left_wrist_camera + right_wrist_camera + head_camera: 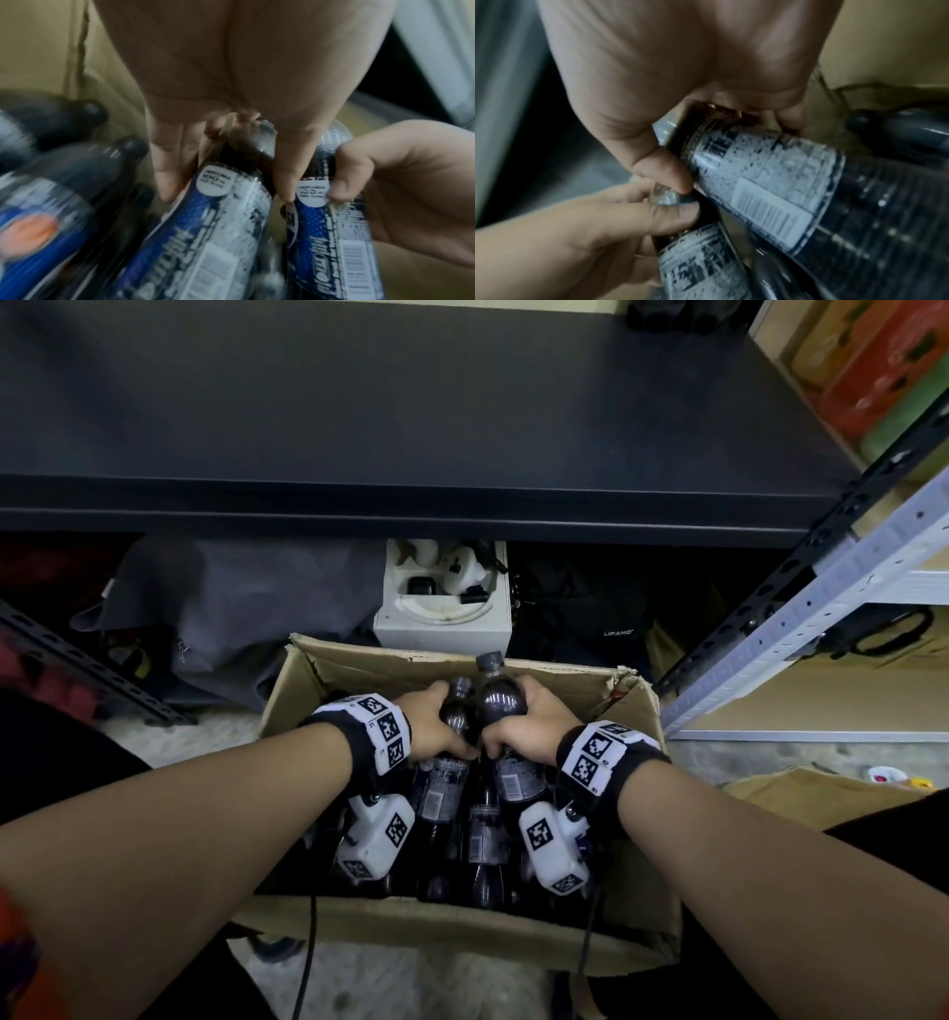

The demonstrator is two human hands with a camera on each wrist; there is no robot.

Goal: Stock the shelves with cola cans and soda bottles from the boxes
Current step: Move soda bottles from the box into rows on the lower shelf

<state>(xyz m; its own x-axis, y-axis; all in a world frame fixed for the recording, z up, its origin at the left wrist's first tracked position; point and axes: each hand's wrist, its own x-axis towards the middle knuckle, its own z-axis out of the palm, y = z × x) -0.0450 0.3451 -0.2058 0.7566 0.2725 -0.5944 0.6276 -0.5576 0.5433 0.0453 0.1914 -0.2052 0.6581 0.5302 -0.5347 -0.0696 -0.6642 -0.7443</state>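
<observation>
Your left hand (429, 721) grips one cola bottle (454, 711) just below its neck, fingers curled round it; your right hand (529, 729) wraps the second cola bottle (500, 695) the same way. Both bottles run long axis toward 12 o'clock, caps tilted up and away from you, bases down in the cardboard box (328, 670). They sit side by side, touching, between your hands. More bottles (482, 834) lie in the box toward 6 o'clock. The black shelf (411, 428) spans 12 o'clock.

"LIPANO" on black bag (580, 608), bottle labels (218, 182) likely "100"
</observation>
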